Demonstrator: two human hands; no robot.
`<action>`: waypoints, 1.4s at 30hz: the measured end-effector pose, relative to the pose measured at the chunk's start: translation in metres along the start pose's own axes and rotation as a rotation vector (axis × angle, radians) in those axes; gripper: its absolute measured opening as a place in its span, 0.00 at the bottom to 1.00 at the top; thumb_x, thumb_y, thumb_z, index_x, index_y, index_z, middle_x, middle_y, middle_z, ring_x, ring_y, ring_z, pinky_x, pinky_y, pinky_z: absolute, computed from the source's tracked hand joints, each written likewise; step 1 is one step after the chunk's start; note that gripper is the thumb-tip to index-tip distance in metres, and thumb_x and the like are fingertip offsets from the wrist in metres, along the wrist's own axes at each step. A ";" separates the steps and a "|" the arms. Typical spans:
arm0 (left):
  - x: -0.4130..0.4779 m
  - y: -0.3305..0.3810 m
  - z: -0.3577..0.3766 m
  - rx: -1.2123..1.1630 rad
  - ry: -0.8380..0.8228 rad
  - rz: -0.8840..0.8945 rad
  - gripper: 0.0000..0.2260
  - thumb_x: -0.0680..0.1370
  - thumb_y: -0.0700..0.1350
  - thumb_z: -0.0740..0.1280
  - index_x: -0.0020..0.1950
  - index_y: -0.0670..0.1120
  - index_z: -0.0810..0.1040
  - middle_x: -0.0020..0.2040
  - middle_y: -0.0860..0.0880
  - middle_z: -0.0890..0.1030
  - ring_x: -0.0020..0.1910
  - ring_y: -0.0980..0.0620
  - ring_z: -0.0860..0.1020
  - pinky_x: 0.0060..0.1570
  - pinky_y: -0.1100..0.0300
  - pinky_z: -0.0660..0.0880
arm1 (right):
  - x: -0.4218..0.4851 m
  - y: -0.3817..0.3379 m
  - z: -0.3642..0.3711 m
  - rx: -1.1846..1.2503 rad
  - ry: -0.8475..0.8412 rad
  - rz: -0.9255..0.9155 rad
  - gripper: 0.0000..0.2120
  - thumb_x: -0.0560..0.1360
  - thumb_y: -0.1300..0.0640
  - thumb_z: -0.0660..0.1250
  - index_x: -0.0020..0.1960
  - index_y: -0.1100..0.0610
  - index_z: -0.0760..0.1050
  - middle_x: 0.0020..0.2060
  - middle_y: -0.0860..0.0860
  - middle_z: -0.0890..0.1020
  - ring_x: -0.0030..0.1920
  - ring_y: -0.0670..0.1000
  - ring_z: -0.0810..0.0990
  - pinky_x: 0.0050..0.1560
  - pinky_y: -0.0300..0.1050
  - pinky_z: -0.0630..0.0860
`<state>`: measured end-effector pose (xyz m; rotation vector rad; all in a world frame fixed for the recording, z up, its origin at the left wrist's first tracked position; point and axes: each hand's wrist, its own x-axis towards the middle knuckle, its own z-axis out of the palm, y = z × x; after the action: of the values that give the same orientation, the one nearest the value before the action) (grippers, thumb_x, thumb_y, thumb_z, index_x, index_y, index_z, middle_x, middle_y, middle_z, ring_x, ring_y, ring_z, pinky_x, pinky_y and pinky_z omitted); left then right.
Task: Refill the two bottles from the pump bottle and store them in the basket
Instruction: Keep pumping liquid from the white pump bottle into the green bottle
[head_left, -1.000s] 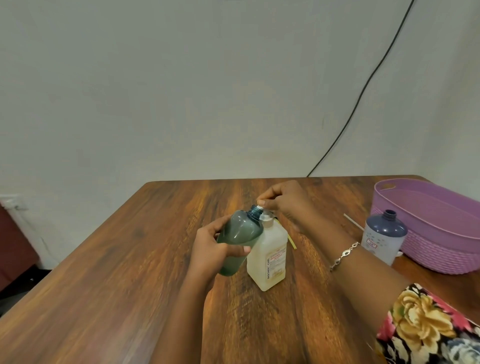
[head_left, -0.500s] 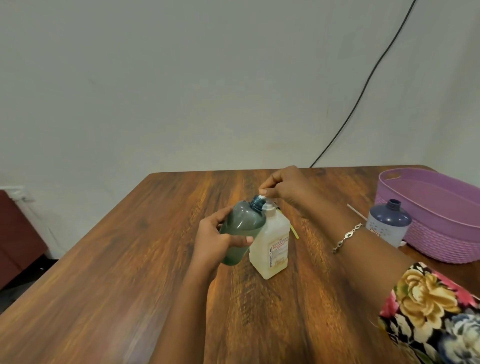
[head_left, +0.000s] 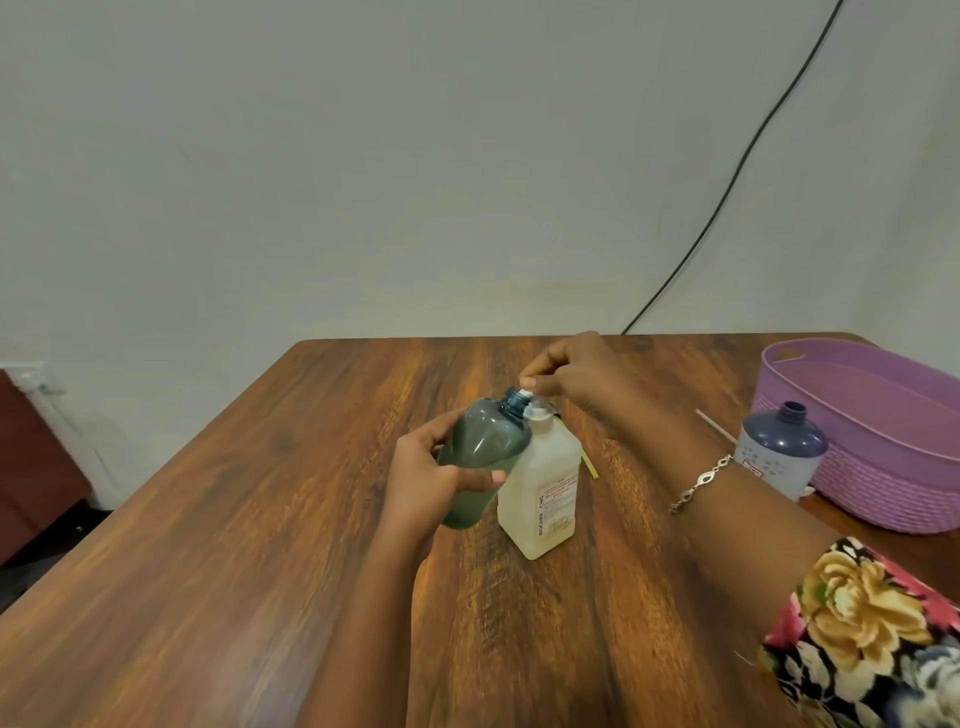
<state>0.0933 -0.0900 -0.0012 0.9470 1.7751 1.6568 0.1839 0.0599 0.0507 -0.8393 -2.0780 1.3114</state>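
Teal bottle (head_left: 488, 441) aslant in left grip (head_left: 427, 480)

Pump bottle (head_left: 540, 488) upright mid worktop (head_left: 208, 571), tilted bottle (head_left: 483, 462) against its left side, mouth at the spout (head_left: 525, 396), left grip (head_left: 431, 478) round it, right grip (head_left: 576, 374) atop the pump, second bottle (head_left: 779, 452) standing far right, just before the basket (head_left: 883, 499), cable (head_left: 727, 182) on wall (head_left: 363, 182) behind

A wooden table (head_left: 260, 545) stands against a pale wall (head_left: 363, 156). A black cable (head_left: 727, 197) runs down behind the table; dark red furniture (head_left: 31, 457) sits to its left.
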 end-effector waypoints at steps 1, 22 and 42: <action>0.000 0.000 0.000 0.000 0.003 -0.002 0.32 0.61 0.31 0.75 0.64 0.48 0.75 0.57 0.51 0.78 0.54 0.54 0.75 0.47 0.59 0.72 | -0.001 -0.001 -0.001 0.015 0.003 0.008 0.02 0.70 0.69 0.70 0.41 0.64 0.79 0.39 0.54 0.81 0.46 0.51 0.79 0.46 0.40 0.76; 0.003 0.008 -0.002 0.000 0.021 -0.001 0.33 0.61 0.31 0.75 0.64 0.46 0.75 0.55 0.51 0.79 0.50 0.58 0.75 0.42 0.62 0.71 | 0.004 -0.016 -0.008 0.002 -0.036 0.048 0.04 0.69 0.69 0.70 0.38 0.62 0.79 0.41 0.55 0.81 0.51 0.54 0.78 0.51 0.44 0.74; 0.000 0.004 0.002 0.065 0.015 -0.023 0.34 0.62 0.32 0.75 0.67 0.46 0.73 0.60 0.49 0.76 0.56 0.51 0.73 0.50 0.56 0.71 | 0.005 -0.019 -0.012 -0.088 -0.164 0.087 0.08 0.70 0.70 0.68 0.36 0.60 0.78 0.34 0.52 0.80 0.36 0.46 0.75 0.30 0.34 0.70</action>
<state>0.0952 -0.0884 0.0029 0.9417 1.8526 1.6050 0.1850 0.0644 0.0733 -0.8949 -2.2636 1.3848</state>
